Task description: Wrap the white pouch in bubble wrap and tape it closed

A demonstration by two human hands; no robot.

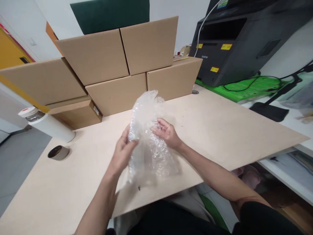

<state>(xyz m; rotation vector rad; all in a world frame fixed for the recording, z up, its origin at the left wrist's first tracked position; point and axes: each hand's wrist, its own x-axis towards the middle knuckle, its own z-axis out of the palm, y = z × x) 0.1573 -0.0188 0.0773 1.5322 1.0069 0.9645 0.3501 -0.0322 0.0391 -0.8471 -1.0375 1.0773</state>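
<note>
Holding the wrap [157,148] from both sides, the left grip [122,150] and right grip [168,134] are each clamped on it — the left with its thumb to the near side, the right pinching with thumb and fingers. The wrap reaches above and below both, over the worktop [220,130]. Left of the left grip are a cup [60,152] and a bottle [55,128]; boxes [116,96] are stacked beyond both grips — a printer [217,60] beyond the right one, farther right.

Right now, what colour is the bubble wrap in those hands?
The bubble wrap is clear with whitish glints, seen in the head view.
</note>
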